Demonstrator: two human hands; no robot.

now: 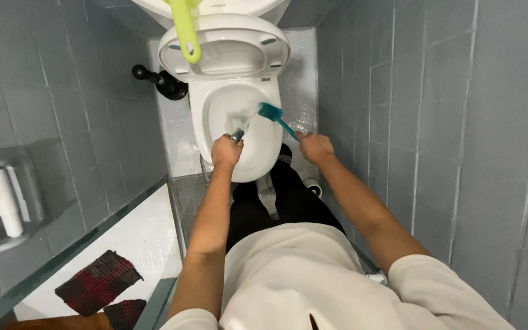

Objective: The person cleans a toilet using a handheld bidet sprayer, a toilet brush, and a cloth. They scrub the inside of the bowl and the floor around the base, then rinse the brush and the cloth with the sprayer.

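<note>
I look down at a white toilet bowl (pixel 230 91) with its seat and lid raised (pixel 227 43). My left hand (pixel 226 151) is shut on a metal spray nozzle (pixel 238 134) aimed into the bowl, and water sprays from it. My right hand (pixel 316 146) grips the handle of a teal toilet brush (pixel 271 112), whose head sits at the bowl's right rim. A lime-green handle (pixel 184 30) hangs down over the raised lid.
A black plunger-like holder (pixel 165 82) stands left of the toilet. Grey tiled walls close in on both sides. A toilet paper roll (pixel 2 201) sits in a left wall recess. A dark red mat (pixel 98 281) lies on the white floor beyond a glass panel.
</note>
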